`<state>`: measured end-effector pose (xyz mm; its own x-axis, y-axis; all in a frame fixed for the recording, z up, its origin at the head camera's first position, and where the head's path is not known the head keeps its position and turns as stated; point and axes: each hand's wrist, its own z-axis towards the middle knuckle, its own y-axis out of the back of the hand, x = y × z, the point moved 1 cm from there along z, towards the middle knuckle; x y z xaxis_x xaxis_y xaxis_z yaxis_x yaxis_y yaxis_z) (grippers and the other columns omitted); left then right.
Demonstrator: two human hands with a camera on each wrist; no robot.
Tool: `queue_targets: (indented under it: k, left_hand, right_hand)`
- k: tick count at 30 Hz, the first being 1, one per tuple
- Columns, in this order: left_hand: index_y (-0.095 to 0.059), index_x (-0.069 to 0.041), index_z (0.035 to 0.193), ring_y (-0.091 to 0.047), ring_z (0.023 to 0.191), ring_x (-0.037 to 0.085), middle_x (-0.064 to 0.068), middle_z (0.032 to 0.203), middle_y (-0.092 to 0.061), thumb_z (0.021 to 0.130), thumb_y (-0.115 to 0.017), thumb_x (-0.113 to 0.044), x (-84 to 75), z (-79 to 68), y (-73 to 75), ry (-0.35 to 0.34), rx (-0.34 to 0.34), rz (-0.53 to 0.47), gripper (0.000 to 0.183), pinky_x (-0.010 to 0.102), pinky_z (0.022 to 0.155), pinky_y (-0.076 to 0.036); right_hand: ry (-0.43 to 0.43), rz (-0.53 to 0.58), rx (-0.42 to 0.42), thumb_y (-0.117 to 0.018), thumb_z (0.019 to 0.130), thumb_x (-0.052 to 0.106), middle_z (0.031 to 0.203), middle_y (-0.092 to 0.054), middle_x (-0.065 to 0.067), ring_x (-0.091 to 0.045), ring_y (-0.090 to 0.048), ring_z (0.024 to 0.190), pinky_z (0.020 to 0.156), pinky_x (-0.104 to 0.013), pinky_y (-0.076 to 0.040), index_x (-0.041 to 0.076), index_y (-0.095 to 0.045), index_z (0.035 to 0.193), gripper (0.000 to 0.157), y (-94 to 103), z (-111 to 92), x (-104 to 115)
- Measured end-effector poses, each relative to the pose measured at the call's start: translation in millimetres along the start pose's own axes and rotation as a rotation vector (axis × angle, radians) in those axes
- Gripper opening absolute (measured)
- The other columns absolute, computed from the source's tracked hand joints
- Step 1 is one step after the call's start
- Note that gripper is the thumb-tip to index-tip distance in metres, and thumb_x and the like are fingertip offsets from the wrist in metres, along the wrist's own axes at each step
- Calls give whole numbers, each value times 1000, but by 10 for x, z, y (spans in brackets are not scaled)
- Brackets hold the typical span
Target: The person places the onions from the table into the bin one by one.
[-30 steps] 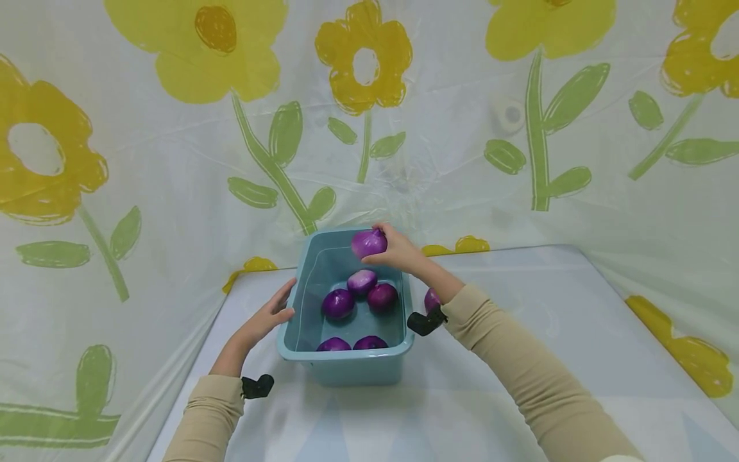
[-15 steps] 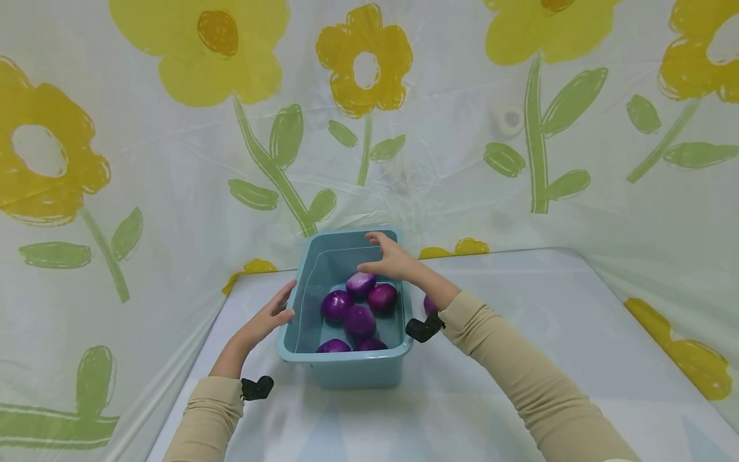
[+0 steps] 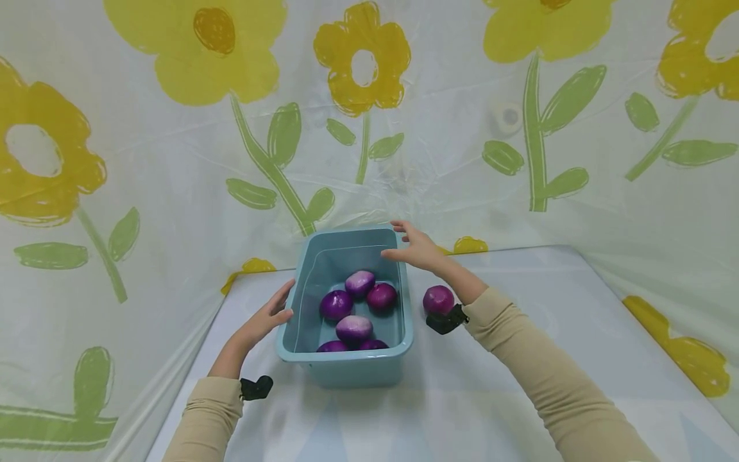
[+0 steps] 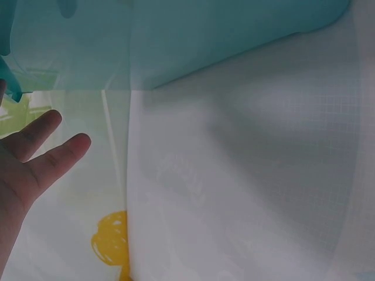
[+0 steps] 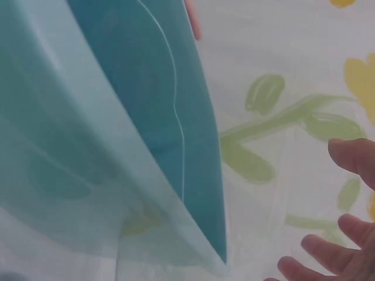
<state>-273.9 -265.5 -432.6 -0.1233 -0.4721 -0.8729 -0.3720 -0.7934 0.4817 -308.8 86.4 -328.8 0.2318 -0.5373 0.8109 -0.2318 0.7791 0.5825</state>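
Note:
Several purple onions (image 3: 355, 328) lie in a blue-green plastic bin (image 3: 358, 371) on the table. My left hand (image 3: 267, 324) is at the bin's left rim, thumb and fingers spread; whether it touches the rim is hard to tell. Over the right rim hovers my right hand (image 3: 420, 250), fingers parted around nothing. One more purple onion (image 3: 439, 298) sits on the table right of the bin, beneath my right wrist. In the right wrist view, the hand's fingertips (image 5: 321, 253) are apart from the bin wall (image 5: 193, 146). The bin's front wall partly hides two onions.
A white sheet printed with yellow flowers (image 3: 364, 64) hangs behind and beside the table. The pale tabletop (image 3: 519, 359) extends to the right of the bin and in front of it. Each wrist carries a black strap mount (image 3: 256, 387).
My right hand has let go of an onion, which dropped into the bin and rolled toward its front. The hand then shifted right, past the rim. My left hand stays put.

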Motion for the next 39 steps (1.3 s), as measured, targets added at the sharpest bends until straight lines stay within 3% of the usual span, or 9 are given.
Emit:
queue_targets:
  k: [7, 14, 29, 39]
  left_hand:
    - [-6, -24, 148, -10, 137, 43, 11, 154, -4, 89, -51, -40, 4, 2, -4, -5, -5, -5, 76, 68, 100, -17]
    - [-6, -25, 148, -10, 138, 42, 10, 154, -4, 89, -50, -40, 4, 7, 7, -4, -9, -7, 75, 68, 100, -16]
    - [-6, -24, 148, -8, 137, 43, 11, 154, -4, 90, -50, -33, -27, -15, -8, -9, -1, -10, 74, 68, 100, -14]
    - [-7, -24, 148, -9, 137, 43, 12, 154, -5, 89, -51, -35, -12, -3, -11, -12, -4, -10, 75, 68, 100, -14]
  right_hand:
    - [-19, 43, -51, -65, 83, 30, 146, -30, -15, -37, -31, 130, 99, -53, -37, 10, -25, 142, 73, 199, -108, -253]
    - [-60, 56, -49, -63, 85, 26, 146, -27, -19, -40, -27, 131, 100, -55, -35, 8, -24, 142, 71, 243, -212, -611]
    - [-101, 3, -75, -62, 85, 31, 145, -27, -22, -44, -28, 129, 100, -58, -32, 1, -25, 141, 73, -3, -358, -1413]
    - [-69, 5, -110, -66, 82, 26, 142, -27, -27, -46, -26, 129, 102, -60, -27, -3, -29, 138, 73, -223, -423, -1690]
